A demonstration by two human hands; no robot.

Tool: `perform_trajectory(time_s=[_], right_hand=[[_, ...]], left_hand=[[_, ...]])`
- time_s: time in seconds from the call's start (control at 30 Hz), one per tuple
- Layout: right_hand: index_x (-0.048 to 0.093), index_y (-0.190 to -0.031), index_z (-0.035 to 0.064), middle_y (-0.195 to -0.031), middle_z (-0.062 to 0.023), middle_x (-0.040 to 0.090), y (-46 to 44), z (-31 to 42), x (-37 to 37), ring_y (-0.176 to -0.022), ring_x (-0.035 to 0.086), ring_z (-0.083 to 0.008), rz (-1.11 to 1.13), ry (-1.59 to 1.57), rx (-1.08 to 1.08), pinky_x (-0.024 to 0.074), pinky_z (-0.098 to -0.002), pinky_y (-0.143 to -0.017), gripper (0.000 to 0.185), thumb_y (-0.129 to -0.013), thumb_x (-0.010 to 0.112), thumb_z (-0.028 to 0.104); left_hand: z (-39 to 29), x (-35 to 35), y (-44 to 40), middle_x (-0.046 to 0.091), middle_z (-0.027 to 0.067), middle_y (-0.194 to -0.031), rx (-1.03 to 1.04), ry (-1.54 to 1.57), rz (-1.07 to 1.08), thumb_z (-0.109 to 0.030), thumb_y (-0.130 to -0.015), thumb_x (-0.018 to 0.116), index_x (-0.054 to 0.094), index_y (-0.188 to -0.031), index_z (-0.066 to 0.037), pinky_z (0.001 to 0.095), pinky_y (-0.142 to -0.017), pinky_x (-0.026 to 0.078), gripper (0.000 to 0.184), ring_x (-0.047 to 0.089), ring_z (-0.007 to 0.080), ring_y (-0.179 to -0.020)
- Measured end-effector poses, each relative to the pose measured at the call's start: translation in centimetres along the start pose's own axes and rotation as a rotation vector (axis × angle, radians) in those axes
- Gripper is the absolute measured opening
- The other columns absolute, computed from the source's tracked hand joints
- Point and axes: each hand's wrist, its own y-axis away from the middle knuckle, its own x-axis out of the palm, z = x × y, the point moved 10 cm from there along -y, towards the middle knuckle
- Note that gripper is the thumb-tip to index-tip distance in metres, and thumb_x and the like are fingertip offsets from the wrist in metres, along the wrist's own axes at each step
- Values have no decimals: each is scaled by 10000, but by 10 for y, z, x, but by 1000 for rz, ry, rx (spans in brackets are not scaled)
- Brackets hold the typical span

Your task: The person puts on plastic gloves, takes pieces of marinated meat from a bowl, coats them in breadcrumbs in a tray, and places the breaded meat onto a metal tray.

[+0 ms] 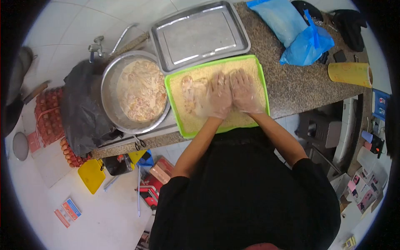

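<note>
My left hand (219, 96) and my right hand (245, 91), both in thin clear plastic gloves, lie side by side and flat on the crumbs (233, 121) in a green-rimmed tray (266, 93). Their fingers are stretched out and point toward the wall. Whatever lies beneath the palms is hidden. Left of my left hand, crumb-dusted pieces of what looks like raw meat (188, 89) rest in the same tray. A large metal bowl (109, 109) beside the tray holds many pale, wet, batter-covered meat pieces (141, 91).
Behind the green tray sits a metal tray (200, 33). Blue plastic bags (306, 43) and a yellow roll (349, 74) are on the granite counter (287, 89) to the right. A tap (96, 45), black bag (85, 112), egg trays (49, 114) and scissors (139, 143) are at left.
</note>
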Motion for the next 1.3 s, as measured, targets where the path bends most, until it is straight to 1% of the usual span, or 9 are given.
perform_trajectory(time_s=[0.3, 0.57, 0.77, 0.87, 0.97, 1.07, 1.17, 1.27, 1.3], right_hand=[[552, -1398, -60, -1464, -295, 518, -6, 2, -9, -1468, 395, -474, 98, -92, 113, 288, -599, -1212, 586, -914, 573, 271], [546, -1403, -41, -1433, -296, 531, -17, -10, -9, -1391, 448, -492, -86, -107, 39, 340, -612, -1163, 582, -911, 603, 263], [593, -1323, -39, -1353, -278, 582, -24, -34, -12, -1321, 520, -447, -281, 13, 132, 400, -551, -1131, 495, -921, 654, 242], [615, -1356, -2, -1349, -252, 602, -49, -31, -7, -1275, 567, -442, -114, -128, 137, 471, -514, -1092, 486, -917, 685, 196], [660, -1128, -8, -1261, -255, 644, -38, -5, -24, -1240, 592, -428, 68, -267, 55, 450, -522, -1110, 282, -913, 649, 173], [627, -1249, -28, -1380, -270, 594, 8, 10, -35, -1344, 536, -431, -154, -193, -225, 396, -532, -1174, 388, -921, 649, 177], [548, -1393, -48, -1520, -287, 493, 59, 25, -33, -1469, 428, -427, 48, -50, -357, 314, -547, -1233, 515, -958, 625, 217], [452, -1498, -63, -1608, -285, 400, 64, 22, -32, -1541, 326, -431, 214, -100, -259, 247, -560, -1262, 599, -1004, 559, 257], [458, -1497, -67, -1606, -283, 407, 54, 19, -35, -1539, 326, -438, 132, -83, -218, 244, -555, -1265, 600, -1001, 558, 256]], left_hand=[[2, -16, 3, 464, 161, -1603, -100, 110, 101, -263, -992, 524, 501, -1541, -51, 563, -1246, 264, 589, 325, 359, -1554], [6, -4, -15, 453, 171, -1619, -48, 55, 83, -321, -1031, 505, 498, -1539, -27, 584, -1242, 255, 587, 341, 366, -1546], [49, -8, -38, 538, 291, -1492, -327, 561, -142, -316, -1051, 505, 513, -1513, -10, 530, -1172, 385, 555, 504, 449, -1384], [49, 11, -46, 594, 306, -1400, -236, 428, -9, -292, -1047, 500, 539, -1468, 14, 508, -1146, 418, 522, 539, 457, -1334], [36, 7, -25, 616, 282, -1376, -257, 430, 221, -243, -1040, 489, 577, -1425, 20, 521, -1137, 433, 474, 559, 445, -1316], [0, -56, 11, 631, 265, -1364, 28, 236, 94, -213, -1014, 514, 602, -1407, 13, 527, -1138, 440, 461, 569, 429, -1319], [-12, -57, 51, 632, 242, -1393, 250, 118, 15, -216, -989, 540, 600, -1401, 29, 519, -1157, 429, 483, 548, 414, -1368], [-10, -57, 68, 591, 240, -1467, 215, 211, 73, -235, -992, 535, 588, -1398, 62, 502, -1183, 409, 506, 481, 406, -1447], [-9, -59, 58, 578, 245, -1482, 205, 160, 50, -238, -996, 530, 590, -1397, 61, 508, -1190, 397, 504, 466, 408, -1458]])
